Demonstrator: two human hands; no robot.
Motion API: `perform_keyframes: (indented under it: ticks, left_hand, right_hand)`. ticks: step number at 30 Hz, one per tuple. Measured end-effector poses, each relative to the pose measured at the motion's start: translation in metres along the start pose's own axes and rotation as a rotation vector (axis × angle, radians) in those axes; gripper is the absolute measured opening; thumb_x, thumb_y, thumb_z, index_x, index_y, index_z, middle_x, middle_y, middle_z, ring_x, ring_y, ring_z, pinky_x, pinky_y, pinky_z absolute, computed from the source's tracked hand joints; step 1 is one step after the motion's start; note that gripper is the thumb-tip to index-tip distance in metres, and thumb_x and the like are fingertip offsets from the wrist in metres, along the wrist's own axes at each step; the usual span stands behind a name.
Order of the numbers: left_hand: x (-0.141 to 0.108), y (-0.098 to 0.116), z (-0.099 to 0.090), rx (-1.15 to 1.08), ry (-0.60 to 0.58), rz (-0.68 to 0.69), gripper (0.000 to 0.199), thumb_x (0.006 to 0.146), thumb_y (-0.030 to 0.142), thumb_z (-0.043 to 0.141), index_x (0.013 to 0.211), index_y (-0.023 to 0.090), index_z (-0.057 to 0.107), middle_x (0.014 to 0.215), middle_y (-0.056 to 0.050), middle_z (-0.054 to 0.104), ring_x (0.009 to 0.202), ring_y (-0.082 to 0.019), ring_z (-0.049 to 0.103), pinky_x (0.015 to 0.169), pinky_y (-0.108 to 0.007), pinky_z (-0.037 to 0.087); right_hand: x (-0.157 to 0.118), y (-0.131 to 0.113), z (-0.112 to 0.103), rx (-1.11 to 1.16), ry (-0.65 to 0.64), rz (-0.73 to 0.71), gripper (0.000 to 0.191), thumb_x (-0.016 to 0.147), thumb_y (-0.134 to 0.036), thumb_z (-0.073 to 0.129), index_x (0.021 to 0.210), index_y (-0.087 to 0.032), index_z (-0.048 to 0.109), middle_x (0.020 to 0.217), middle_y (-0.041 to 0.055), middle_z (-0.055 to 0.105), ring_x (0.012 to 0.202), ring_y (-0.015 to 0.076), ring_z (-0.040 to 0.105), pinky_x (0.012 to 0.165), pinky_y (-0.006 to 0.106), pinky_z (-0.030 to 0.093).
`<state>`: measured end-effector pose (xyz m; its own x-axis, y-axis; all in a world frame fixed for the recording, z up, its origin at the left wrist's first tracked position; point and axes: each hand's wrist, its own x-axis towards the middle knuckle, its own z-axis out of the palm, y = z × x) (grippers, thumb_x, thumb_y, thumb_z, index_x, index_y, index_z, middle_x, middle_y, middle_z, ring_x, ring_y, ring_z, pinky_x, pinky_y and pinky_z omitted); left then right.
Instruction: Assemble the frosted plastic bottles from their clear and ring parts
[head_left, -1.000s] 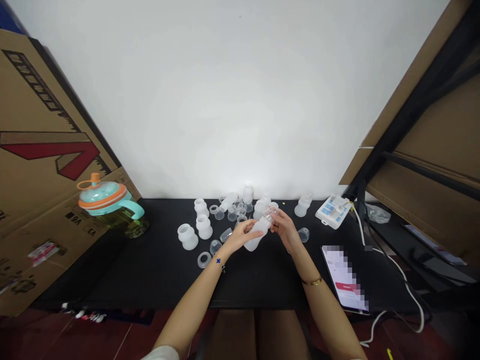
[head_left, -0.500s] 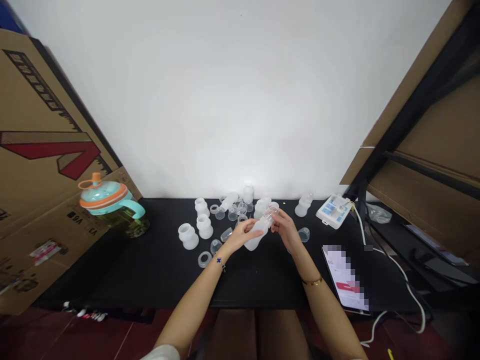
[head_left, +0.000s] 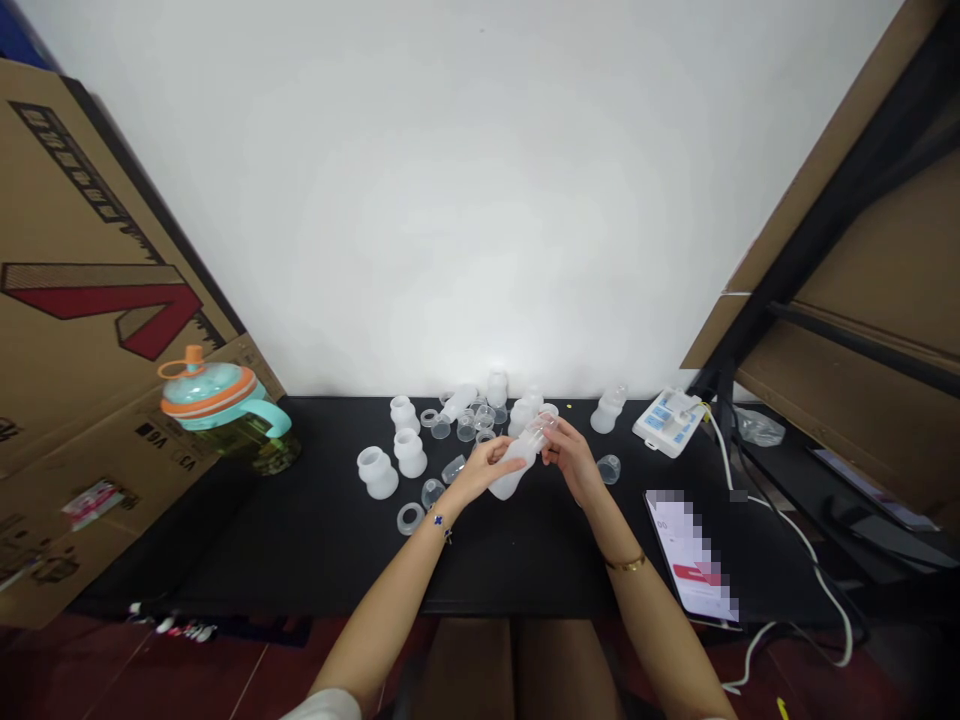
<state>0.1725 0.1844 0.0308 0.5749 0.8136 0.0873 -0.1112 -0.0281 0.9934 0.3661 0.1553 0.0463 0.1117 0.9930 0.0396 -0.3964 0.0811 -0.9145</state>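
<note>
Far left: cardboard box (head_left: 90, 330); jug (head_left: 217, 410) with teal handle at the worktop's (head_left: 322, 560) back left corner. Three open white bottles (head_left: 410, 455) stand left of centre, two near each other, one nearer the back edge. Clear ring (head_left: 410, 518) lies in front of them; two loose clear caps (head_left: 433, 493) lie just beside the left hand (head_left: 482, 474).

Centre back: cluster of clear parts (head_left: 466, 426) and white bottles (head_left: 523, 412), crowding the space behind the held bottle (head_left: 510, 476). Held bottle tilted, top toward back right, over mid-worktop. Left hand: fingers closed round its body. Right hand (head_left: 571, 462): fingers bent, closed on its clear top (head_left: 543, 427).

Right: clear dome (head_left: 609, 469) beside right wrist; capped bottle (head_left: 607, 410) near back edge; white box (head_left: 667, 422); phone (head_left: 691, 560) right of right forearm; white cable (head_left: 806, 555) farthest right.
</note>
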Motion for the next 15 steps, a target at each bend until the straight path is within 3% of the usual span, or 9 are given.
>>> perform_keyframes:
  ticks: [15]
  left_hand:
    - [0.0008,-0.0004,0.0002,-0.025,-0.001,-0.007,0.047,0.073,0.047,0.084,0.104,0.015,0.069,0.094,-0.006,0.075,0.083,-0.019,0.069,0.075,-0.026,0.049]
  right_hand:
    - [0.0004,0.0018,-0.0011,-0.023,-0.018,0.008,0.046,0.070,-0.038,0.084,0.112,-0.021,0.074,0.083,0.0012,0.067,0.058,0.0108,0.053,0.049,0.023,0.043]
